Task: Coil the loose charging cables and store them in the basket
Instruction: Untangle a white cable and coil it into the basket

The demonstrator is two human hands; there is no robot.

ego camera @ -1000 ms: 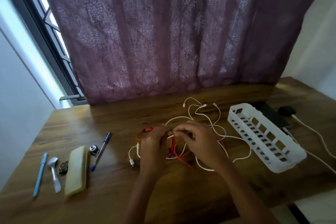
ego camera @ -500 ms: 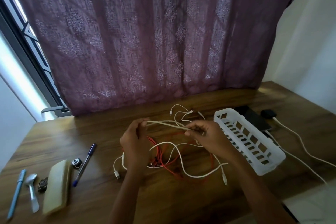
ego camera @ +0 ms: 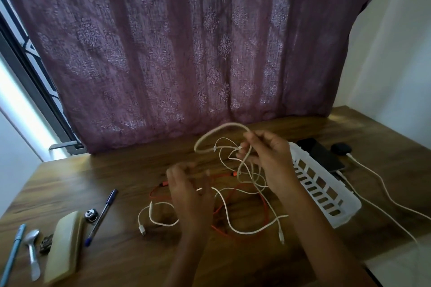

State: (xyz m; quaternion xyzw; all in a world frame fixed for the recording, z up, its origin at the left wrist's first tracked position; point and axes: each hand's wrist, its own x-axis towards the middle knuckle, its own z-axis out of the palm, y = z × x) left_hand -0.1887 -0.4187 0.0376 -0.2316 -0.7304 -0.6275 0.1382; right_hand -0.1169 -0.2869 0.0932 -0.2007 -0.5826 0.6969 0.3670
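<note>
Right hand [ego camera: 268,158] has lifted a white cable [ego camera: 219,129] into a loop beside the basket [ego camera: 326,196]; left hand [ego camera: 189,191] has released it.

text: none legible | labels: none | brands: none | numbers: none

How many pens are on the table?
2. A dark blue pen lies left of the cable pile, beside the cream case. A light blue pen lies at the far left edge, next to the spoon, partly cut off.
</note>
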